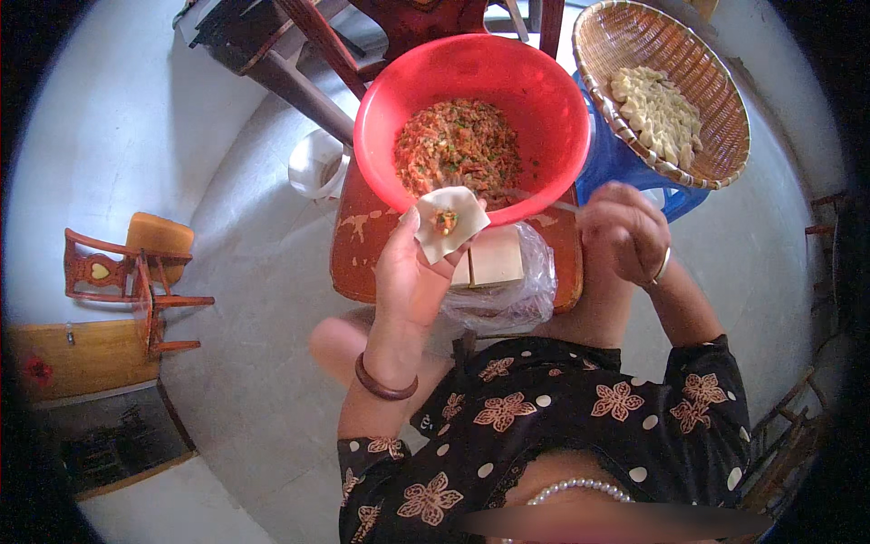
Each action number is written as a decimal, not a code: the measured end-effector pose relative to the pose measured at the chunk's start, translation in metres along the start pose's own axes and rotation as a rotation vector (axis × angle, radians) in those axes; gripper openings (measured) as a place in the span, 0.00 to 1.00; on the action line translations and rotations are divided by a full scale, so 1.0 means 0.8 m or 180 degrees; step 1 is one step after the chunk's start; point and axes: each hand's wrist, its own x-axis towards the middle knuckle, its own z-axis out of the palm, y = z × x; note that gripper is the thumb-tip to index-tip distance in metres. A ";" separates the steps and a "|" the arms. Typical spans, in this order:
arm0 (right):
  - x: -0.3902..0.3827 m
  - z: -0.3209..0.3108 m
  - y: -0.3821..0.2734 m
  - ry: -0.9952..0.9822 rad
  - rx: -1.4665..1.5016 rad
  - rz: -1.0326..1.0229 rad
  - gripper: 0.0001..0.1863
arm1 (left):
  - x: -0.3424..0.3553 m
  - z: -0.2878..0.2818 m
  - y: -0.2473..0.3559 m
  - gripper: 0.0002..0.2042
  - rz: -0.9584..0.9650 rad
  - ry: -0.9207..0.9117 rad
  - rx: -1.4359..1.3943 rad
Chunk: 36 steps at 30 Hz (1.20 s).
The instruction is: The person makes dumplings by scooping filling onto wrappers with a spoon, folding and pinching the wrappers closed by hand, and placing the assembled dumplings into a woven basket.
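Observation:
On the palm and fingers of my left hand rests a square dumpling wrapper, with a small dab of orange and green filling at its middle. The hand is at the near rim of a red basin, which holds a mound of chopped orange filling. To the right of the basin, my right hand is closed in a fist round a thin utensil that reaches left over the rim. Its kind is too faint to tell. Below the basin, a stack of wrappers lies in a clear plastic bag.
The basin stands on a worn red wooden chair. At the far right, a woven basket of folded dumplings sits tilted on a blue stool. A white bucket and another wooden chair are to the left.

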 end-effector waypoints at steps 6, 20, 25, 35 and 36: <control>0.022 0.032 0.031 -0.0884 -0.1273 -0.0035 0.14 | -0.034 -0.008 -0.017 0.24 -0.0199 0.0159 -0.0082; -0.033 0.039 -0.005 -0.0242 -0.0758 -0.0295 0.23 | -0.056 -0.020 -0.054 0.24 -0.0547 0.0277 -0.0441; -0.061 0.081 -0.011 -0.0574 -0.0650 -0.0431 0.23 | -0.052 -0.028 -0.078 0.24 -0.0641 0.0178 -0.0515; -0.064 0.097 -0.036 -0.0240 0.0319 0.0736 0.13 | -0.078 -0.020 -0.116 0.21 0.0840 -0.0541 0.2145; -0.066 0.098 -0.040 -0.0270 0.0550 0.1014 0.15 | -0.078 -0.024 -0.114 0.19 0.0709 -0.0550 0.2409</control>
